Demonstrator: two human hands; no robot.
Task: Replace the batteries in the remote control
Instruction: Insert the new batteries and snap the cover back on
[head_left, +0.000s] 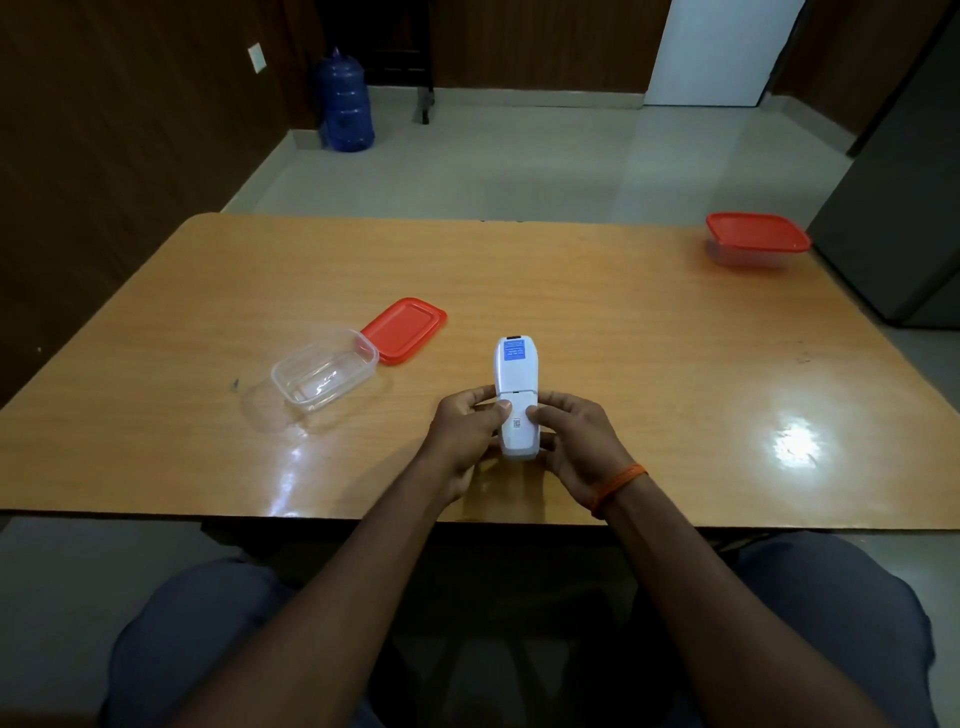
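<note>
A white remote control lies face down near the front of the wooden table, its back up, with a blue label at its far end. My left hand grips its near end from the left and my right hand grips it from the right. Both thumbs rest on the battery cover, which sits shut on the remote's near half. No batteries are visible.
An open clear plastic box stands to the left of the remote, its red lid lying flat just behind it. A second clear box with a red lid on sits at the far right corner. Glare marks the table's right front.
</note>
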